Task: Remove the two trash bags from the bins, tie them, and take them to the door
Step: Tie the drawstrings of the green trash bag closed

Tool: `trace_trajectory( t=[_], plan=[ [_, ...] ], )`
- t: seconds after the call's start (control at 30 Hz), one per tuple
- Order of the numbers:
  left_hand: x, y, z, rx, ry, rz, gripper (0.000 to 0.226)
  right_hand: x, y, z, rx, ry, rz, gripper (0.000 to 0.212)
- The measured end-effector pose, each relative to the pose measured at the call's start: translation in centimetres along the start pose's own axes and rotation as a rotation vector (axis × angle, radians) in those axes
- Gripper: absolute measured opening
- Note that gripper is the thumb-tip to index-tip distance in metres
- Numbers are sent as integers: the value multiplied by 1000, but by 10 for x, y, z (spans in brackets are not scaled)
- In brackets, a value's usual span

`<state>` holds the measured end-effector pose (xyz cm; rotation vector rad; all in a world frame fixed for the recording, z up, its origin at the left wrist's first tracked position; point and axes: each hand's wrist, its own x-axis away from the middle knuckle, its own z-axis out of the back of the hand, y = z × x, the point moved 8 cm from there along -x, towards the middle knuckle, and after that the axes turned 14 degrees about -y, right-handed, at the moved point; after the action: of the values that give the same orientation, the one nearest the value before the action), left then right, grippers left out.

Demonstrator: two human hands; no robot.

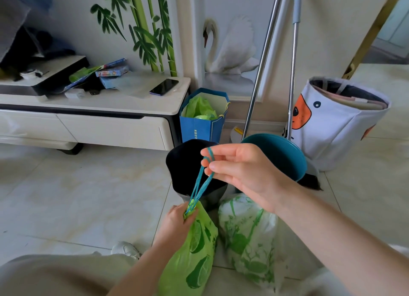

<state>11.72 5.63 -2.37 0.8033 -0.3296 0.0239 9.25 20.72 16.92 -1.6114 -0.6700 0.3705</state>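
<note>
Head view, read from left to right. We see a low white cabinet (93,110) against the wall at the left, with a phone (164,86) lying on its top. Just beside its right end stands a blue paper bag (202,127) holding green plastic.

In the lower centre, our left hand (177,224) grips the gathered neck of the green trash bag (190,256), fingers curled tightly round the plastic. The bag hangs low, in front of the dark bin (188,165) behind it. From the neck, the teal drawstring (200,186) runs up taut to our right hand (241,169), which pinches the loops between thumb and fingertips, one loop hooked over a finger. The grip is narrow and holds only the cord.

To the right of the green bag, the white trash bag (250,233) with green print rests on the floor, touching the first bag. Whether it is tied, we cannot tell. Behind it sits a teal bin (285,156), and further right a white fabric basket (338,123).

We judge the step in hand to be tying the green bag. The next move calls for keeping the neck pinched shut while the right hand crosses the loops and draws a knot down against the left fingers.
</note>
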Motion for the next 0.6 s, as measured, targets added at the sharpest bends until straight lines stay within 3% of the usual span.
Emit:
trace_trajectory(
  t=[0.1,0.17,0.23,0.4,0.5,0.6],
  plan=[
    [4,-3,-6,-10,-133,84,14,-2,1,-6,37,-29,1,30],
    [5,2,-6,-35,-241,90,58,-1,-1,-7,41,-42,10,31],
    [5,20,9,10,-266,35,71,0,-4,-8,41,-53,20,31],
    [6,57,68,149,-124,-106,17,2,-6,-7,35,-59,41,31],
    [10,69,81,102,-227,-133,10,2,-8,-4,34,-52,55,32],
    [8,74,89,6,-237,-162,20,3,-8,-1,35,-43,62,33]
  ],
)
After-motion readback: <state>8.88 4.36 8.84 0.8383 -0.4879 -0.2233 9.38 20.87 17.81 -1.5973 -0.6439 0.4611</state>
